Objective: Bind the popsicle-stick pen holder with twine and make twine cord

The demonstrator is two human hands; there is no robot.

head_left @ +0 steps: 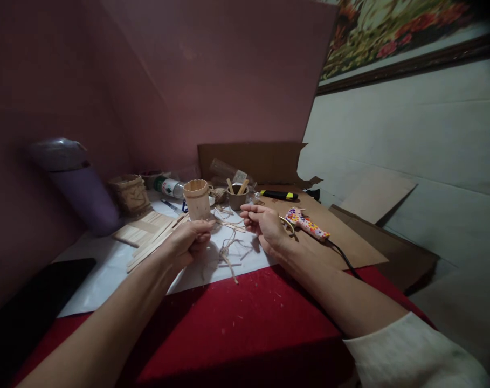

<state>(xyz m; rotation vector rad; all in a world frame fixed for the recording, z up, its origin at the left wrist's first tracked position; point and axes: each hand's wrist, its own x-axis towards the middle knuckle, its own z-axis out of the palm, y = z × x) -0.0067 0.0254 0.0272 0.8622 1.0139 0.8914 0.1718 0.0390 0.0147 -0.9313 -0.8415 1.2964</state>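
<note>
My left hand (192,241) is closed in a pinch just in front of a small wooden cup with a scalloped rim (197,200). Facing it from the right, my right hand (264,223) has its thumb and fingers pressed together. Thin strands of twine (226,222) show between the two hands; whether either one grips a strand is too fine to make out. A knotted tangle of twine (225,252) lies on the white paper (200,272) below them. Wooden craft sticks (158,240) lie beside my left wrist, partly behind it.
A flowered glue gun (307,223) with a black cord rests on cardboard (350,245) at right, near a tape roll (287,226) and a yellow-black utility knife (279,195). Behind stand a small pot with sticks (237,199) and plastic bottles (170,186). A purple tumbler (81,188) stands left.
</note>
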